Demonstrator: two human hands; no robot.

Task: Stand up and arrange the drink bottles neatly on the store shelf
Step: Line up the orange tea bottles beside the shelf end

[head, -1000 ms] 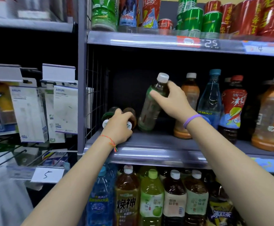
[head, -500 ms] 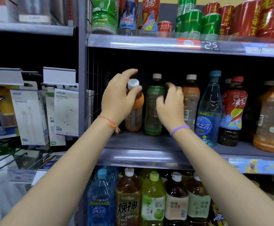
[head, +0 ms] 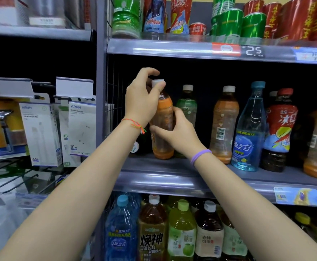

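Since a moment ago the right hand (head: 174,132) has left the green tea bottle (head: 187,106), which now stands upright on its own, and has come across to the orange drink bottle (head: 162,127), whose base now rests on the shelf (head: 172,178) at the left end of the row. Both hands grasp that bottle: the left hand (head: 141,98) pinches its white cap and neck, the right curls round its lower body. It seems to lean slightly, so the step should go best by steadying the base, squaring it upright with label forward, and lining it up just left of the green tea bottle. A dark bottle (head: 136,146) appears to lie on its side behind the left wrist, probably next to stand up.
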